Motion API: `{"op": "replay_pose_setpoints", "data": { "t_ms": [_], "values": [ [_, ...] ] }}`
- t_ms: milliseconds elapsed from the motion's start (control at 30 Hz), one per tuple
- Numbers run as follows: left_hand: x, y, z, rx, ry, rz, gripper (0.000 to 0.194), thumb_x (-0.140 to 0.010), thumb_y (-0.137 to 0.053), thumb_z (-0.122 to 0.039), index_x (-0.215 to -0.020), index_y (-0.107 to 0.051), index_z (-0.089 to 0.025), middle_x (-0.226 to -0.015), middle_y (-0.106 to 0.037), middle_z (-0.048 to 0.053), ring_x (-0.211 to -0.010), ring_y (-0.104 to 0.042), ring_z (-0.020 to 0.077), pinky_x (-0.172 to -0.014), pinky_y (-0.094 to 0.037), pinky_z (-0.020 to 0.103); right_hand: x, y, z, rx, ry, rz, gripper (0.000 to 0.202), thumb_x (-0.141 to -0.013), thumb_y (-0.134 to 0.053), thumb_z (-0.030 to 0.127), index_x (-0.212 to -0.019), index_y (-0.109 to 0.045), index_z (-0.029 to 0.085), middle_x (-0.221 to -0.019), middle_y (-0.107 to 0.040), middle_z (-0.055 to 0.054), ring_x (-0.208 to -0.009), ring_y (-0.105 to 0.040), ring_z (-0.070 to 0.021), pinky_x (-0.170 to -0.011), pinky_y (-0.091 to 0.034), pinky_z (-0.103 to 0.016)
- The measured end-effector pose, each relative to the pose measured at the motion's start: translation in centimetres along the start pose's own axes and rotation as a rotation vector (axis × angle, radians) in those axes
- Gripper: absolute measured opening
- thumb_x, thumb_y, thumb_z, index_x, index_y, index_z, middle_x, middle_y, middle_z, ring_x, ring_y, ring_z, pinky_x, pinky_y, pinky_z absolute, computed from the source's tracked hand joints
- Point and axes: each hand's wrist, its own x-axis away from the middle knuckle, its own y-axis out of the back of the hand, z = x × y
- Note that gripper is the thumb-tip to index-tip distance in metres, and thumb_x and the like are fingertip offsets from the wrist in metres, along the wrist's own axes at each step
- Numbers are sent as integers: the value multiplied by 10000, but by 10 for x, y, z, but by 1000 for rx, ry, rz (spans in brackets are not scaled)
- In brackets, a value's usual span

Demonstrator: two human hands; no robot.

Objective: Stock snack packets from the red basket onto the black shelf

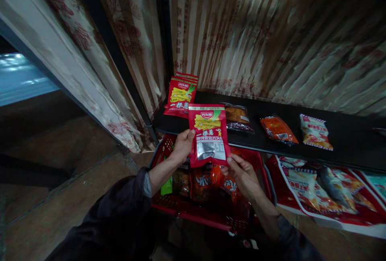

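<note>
A red snack bag point(208, 132) with yellow sticks printed on it is held upright between my hands. My left hand point(183, 147) pinches its left edge, and my right hand point(243, 172) grips the lower right corner. Behind it, more red snack bags point(182, 92) of the same print lean on the left end of the black shelf point(283, 112). Below my hands sits a red basket point(211, 215) with orange, dark and green snack packs point(201, 184) inside. The held bag hides part of the basket and shelf edge.
Along the shelf lie a clear pack of brown food point(237, 118), an orange pack point(278, 129) and a white-and-red bag point(316, 131). Under the shelf at right stands a red-and-white box point(324, 208) of snack bags. Patterned curtains point(256, 40) and a dark post point(111, 52) border the shelf.
</note>
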Motion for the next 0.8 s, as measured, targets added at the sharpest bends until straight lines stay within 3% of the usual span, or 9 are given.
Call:
{"op": "replay_pose_setpoints", "data": {
  "t_ms": [133,433,633,800],
  "values": [
    [1,-1,0,15,4,-29,410,-723,-690,-572,-761,-626,-169,-678,-679,10,-577,-601,128,-568,-494,234,-2,1,-4,27,38,28,439,-588,-877,471,-939,-758,235,-776,-746,-14,-618,-675,-151,-600,-540,-261],
    [4,-5,-1,45,-12,-15,476,-704,-688,-625,-828,-632,-169,-753,-707,22,-643,-629,149,-624,-520,259,-2,0,-7,89,62,2,441,-613,-858,483,-951,-758,218,-591,-640,20,-513,-543,-105,-502,-430,-217],
    [3,-4,-2,52,-38,-16,491,-673,-709,-637,-789,-623,-168,-712,-686,14,-640,-617,156,-608,-503,258,2,-4,-5,88,103,-7,405,-656,-839,443,-979,-753,214,-606,-617,26,-511,-507,-92,-484,-400,-200],
    [4,-5,-2,78,-7,10,473,-682,-712,-615,-838,-641,-174,-735,-698,7,-657,-631,145,-649,-510,257,3,-4,0,75,105,-56,443,-596,-863,456,-953,-755,218,-557,-600,41,-490,-489,-97,-473,-398,-207]
  ]
}}
